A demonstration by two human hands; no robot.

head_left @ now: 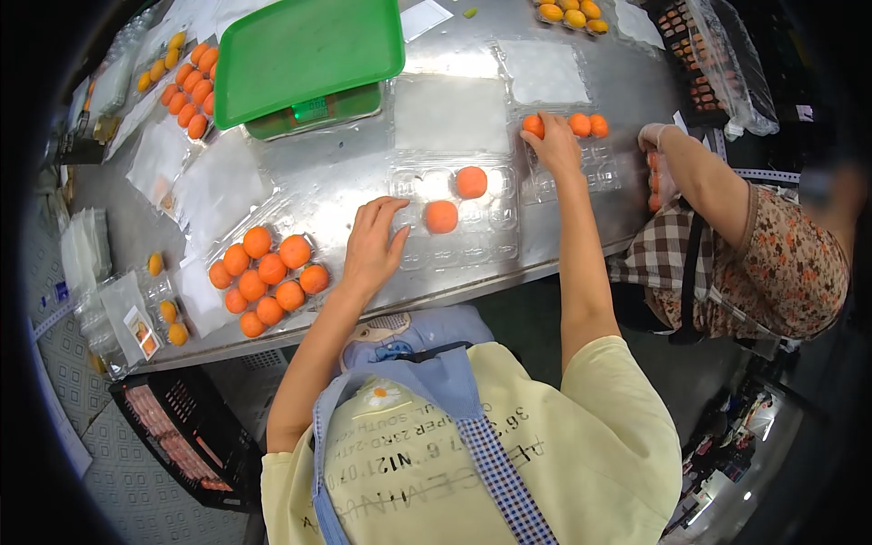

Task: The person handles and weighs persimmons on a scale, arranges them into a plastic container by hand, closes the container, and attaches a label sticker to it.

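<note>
Near the table's front edge lies a clear plastic tray (495, 218) with round cups, holding two orange fruits (441, 217). My left hand (374, 238) is at the tray's left rim, fingers apart, with nothing in it. Farther right, my right hand (552, 145) has its fingers closed round an orange fruit (534, 126) in a second clear tray (595, 169). Two more orange fruits (579, 124) sit beside it in that tray's back row. A filled tray of orange fruits (272, 269) lies left of my left hand.
A green tray (309, 54) rests on a scale behind my left hand. A co-worker's gloved hand (656, 136) is at the right edge, holding packed fruit. Smaller yellow fruits (169, 312) lie at the far left. A black crate (186, 436) stands below the table.
</note>
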